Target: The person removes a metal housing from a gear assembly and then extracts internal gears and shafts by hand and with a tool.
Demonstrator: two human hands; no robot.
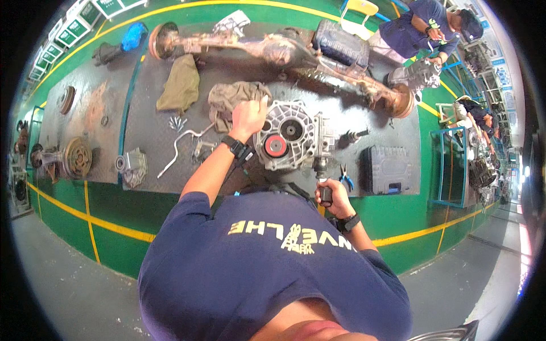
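Note:
A silver gearbox housing, with a dark round bearing opening and a red-ringed round part, sits on the grey metal table in front of me. My left hand is closed at the housing's upper left edge, beside a crumpled grey-brown cloth; what its fingers hold, if anything, is hidden. At the housing's near right side, a shaft-like part points toward me. My right hand is wrapped round its black cylindrical end. Blue-handled pliers lie just right of that hand.
A rusty axle spans the table's far side. Left lie a bent metal rod, several bolts, an olive cloth and a small housing. A dark tool case is at right. Another person stands far right.

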